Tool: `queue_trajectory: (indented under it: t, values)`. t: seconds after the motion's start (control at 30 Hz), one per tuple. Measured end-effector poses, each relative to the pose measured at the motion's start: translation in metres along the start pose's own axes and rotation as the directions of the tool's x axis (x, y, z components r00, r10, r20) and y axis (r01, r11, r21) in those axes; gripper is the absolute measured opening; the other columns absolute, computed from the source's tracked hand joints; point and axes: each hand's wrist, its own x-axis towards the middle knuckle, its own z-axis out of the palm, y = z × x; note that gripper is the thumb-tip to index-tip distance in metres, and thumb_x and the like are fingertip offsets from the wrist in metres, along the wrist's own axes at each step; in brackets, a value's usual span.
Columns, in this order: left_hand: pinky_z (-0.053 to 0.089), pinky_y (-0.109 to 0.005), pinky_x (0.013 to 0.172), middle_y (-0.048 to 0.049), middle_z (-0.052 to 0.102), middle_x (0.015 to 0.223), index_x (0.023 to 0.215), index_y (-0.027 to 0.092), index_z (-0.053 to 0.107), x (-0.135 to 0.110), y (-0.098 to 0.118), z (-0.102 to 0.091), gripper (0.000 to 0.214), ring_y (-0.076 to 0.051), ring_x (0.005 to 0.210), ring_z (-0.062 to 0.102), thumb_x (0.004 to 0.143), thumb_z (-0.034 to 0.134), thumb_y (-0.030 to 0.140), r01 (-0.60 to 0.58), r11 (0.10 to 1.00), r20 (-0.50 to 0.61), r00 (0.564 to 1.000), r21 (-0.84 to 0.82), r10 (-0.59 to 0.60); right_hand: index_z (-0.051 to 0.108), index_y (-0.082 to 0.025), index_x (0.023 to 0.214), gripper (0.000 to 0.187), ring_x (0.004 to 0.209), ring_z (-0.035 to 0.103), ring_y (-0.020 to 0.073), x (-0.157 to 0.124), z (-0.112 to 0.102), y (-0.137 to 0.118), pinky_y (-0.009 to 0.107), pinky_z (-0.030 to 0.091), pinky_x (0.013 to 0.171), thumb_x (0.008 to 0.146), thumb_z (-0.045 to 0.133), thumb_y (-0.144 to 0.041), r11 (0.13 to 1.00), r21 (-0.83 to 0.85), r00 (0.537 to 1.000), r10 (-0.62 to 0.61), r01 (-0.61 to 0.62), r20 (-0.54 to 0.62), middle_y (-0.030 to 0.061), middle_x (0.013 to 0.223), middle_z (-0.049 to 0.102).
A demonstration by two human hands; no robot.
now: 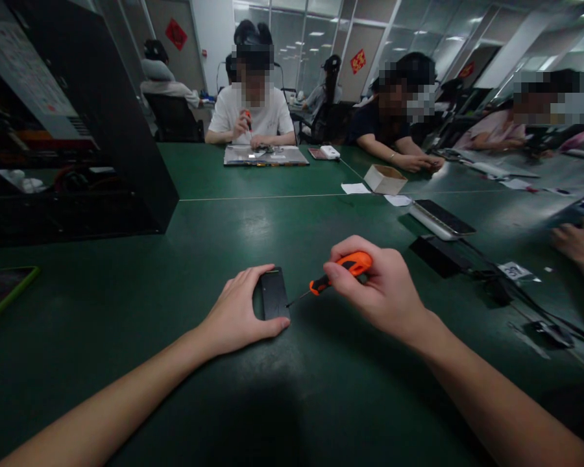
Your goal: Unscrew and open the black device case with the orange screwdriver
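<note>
- Black slab (pixel 274 295), small and rectangular, lies flat on the green surface (pixel 321 389) at picture centre, just above the two forearms; no markings readable on its dark face.
- Left hand (pixel 238 311) cups it from 9 o'clock: fingers curl over the far-left edge, thumb pressed along the near edge. The left side of the slab is hidden under the fingers.
- Right hand (pixel 377 285) is closed round an orange-and-black screwdriver (pixel 338 272) at 3 o'clock of the slab; most of the handle is buried in the fist.
- Thin shaft points to 8 o'clock, tip at the slab's right edge; too fine to tell if it touches.
- At 2 o'clock, well apart: phone (pixel 442 218) on a pale block, black box (pixel 438 254) with cables running off to 4 o'clock.
- Cardboard box (pixel 384 178) and paper scraps further out at 1 o'clock.
- Another person's hand (pixel 581 243) enters at 3 o'clock, cut off by the frame.
- Green-cased phone (pixel 4 292) at 9 o'clock, partly cropped.
- Black cabinet (pixel 78 130) at 10 o'clock; interior too dark to make out.
- People seated at the far side at 12 o'clock, one over a flat opened device (pixel 265 155).
</note>
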Motion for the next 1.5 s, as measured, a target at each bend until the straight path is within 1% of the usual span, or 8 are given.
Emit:
queue_trajectory:
  t: [0.3,0.5,0.63,0.73,1.07,1.2,1.4,1.5]
  values:
    - [0.042,-0.058,0.108,-0.0137,0.056,0.144,0.148,0.025,0.043,-0.001,-0.007,0.004,0.09,-0.041,0.129,0.053,0.072,0.079,0.055,-0.015,1.0,-0.018,1.0,0.018,0.016,0.063,-0.024,0.087,0.005,0.066,0.057,0.0151,0.06,-0.032,-0.05,0.026,0.036,0.057,0.088,0.067,-0.02,0.978,-0.133,0.788,-0.047,0.161,0.613,-0.0019,0.075,0.065]
    - [0.042,-0.056,0.11,-0.0129,0.055,0.145,0.148,0.025,0.042,0.0,-0.006,0.002,0.093,-0.04,0.131,0.052,0.07,0.082,0.054,-0.016,1.0,-0.017,1.0,-0.017,0.016,0.063,-0.025,0.08,0.011,0.062,0.057,0.0147,0.052,-0.036,-0.045,0.028,0.035,0.055,0.086,0.073,-0.025,0.974,-0.109,0.788,-0.094,0.2,0.609,-0.0026,0.073,0.066]
    - [0.041,-0.057,0.111,-0.0138,0.053,0.148,0.149,0.025,0.04,0.0,-0.003,0.0,0.096,-0.04,0.133,0.05,0.069,0.083,0.053,0.018,0.999,0.015,1.0,-0.029,-0.018,0.064,-0.024,0.077,0.028,0.047,0.045,0.0123,0.05,-0.03,-0.037,0.03,0.024,0.048,0.092,0.068,-0.047,0.962,-0.196,0.856,-0.066,0.192,0.512,-0.0041,0.057,0.054]
    - [0.04,-0.057,0.112,-0.0152,0.05,0.151,0.153,0.023,0.035,-0.001,-0.003,0.001,0.101,-0.04,0.135,0.049,0.069,0.083,0.051,0.046,0.998,0.009,0.999,-0.037,-0.045,0.065,-0.024,0.084,0.019,0.049,0.046,0.0119,0.051,-0.027,-0.034,0.029,0.025,0.049,0.095,0.065,-0.04,0.957,-0.207,0.879,-0.084,0.203,0.47,-0.0039,0.061,0.055]
    - [0.042,-0.058,0.111,-0.0147,0.052,0.149,0.15,0.024,0.04,-0.001,-0.007,0.002,0.099,-0.041,0.134,0.051,0.066,0.085,0.053,0.054,0.997,-0.001,0.999,-0.055,-0.055,0.064,-0.023,0.088,0.004,0.075,0.06,0.0175,0.053,-0.033,-0.034,0.029,0.04,0.064,0.088,0.068,-0.022,0.94,-0.213,0.819,-0.104,0.266,0.564,0.0011,0.084,0.066]
    - [0.043,-0.058,0.11,-0.015,0.053,0.148,0.15,0.024,0.04,-0.002,-0.009,0.003,0.095,-0.041,0.132,0.052,0.07,0.082,0.057,0.022,0.999,-0.025,0.999,-0.039,-0.023,0.067,-0.02,0.088,0.01,0.074,0.06,0.0167,0.058,-0.026,-0.038,0.028,0.041,0.064,0.095,0.061,-0.023,0.948,-0.193,0.809,-0.1,0.255,0.579,0.0021,0.083,0.067]
    - [0.049,-0.06,0.103,-0.0123,0.063,0.136,0.143,0.028,0.049,-0.002,-0.012,0.003,0.082,-0.042,0.121,0.061,0.072,0.081,0.055,-0.038,0.999,-0.064,0.997,-0.029,0.036,0.06,-0.019,0.126,0.038,0.101,0.064,0.0193,0.059,-0.027,-0.055,0.029,0.047,0.084,0.091,0.056,-0.004,0.978,0.029,0.729,-0.175,0.208,0.661,0.0057,0.113,0.071]
    - [0.051,-0.059,0.101,-0.0116,0.065,0.133,0.143,0.029,0.05,-0.001,-0.015,0.004,0.079,-0.042,0.12,0.062,0.074,0.08,0.053,-0.069,0.997,-0.074,0.995,-0.028,0.067,0.062,-0.016,0.123,0.029,0.101,0.065,0.0194,0.061,-0.027,-0.059,0.029,0.048,0.085,0.094,0.06,-0.011,0.98,0.024,0.72,-0.163,0.2,0.675,0.007,0.112,0.072]
